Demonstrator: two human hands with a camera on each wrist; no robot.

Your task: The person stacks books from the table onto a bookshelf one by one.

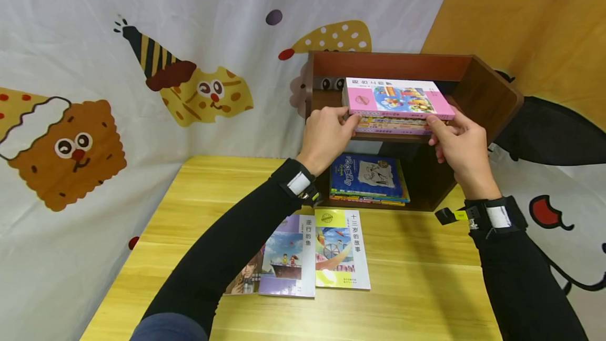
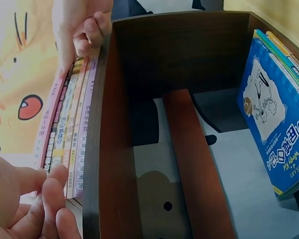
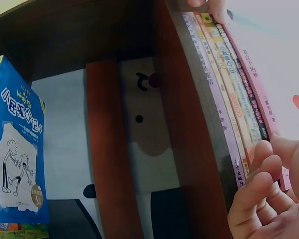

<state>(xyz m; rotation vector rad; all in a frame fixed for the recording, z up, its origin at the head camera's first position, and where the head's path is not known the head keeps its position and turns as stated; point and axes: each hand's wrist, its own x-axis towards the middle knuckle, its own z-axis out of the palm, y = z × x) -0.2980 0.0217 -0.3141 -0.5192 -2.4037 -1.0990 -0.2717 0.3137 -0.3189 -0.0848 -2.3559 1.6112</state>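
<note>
A pink and white paperback book (image 1: 402, 98) lies flat on top of a stack of books (image 1: 390, 126) on the upper shelf of a small brown bookcase (image 1: 490, 91). My left hand (image 1: 325, 136) holds the pink book at its left front corner. At the right front corner my right hand (image 1: 466, 146) holds the same book, thumb along its edge. Both wrist views show the stacked spines (image 2: 72, 134) between the two hands, the pink spine (image 3: 254, 82) outermost. The fingers of each hand curl by the stack's ends; their exact contact beneath is partly hidden.
Blue-covered books (image 1: 366, 178) lie stacked on the lower shelf. In front, on the wooden table (image 1: 402, 299), are a yellow and white book (image 1: 343, 249), a purple and white book (image 1: 289, 257) and another book (image 1: 246, 278) partly hidden by my left arm. A printed cloth (image 1: 236, 4) hangs behind.
</note>
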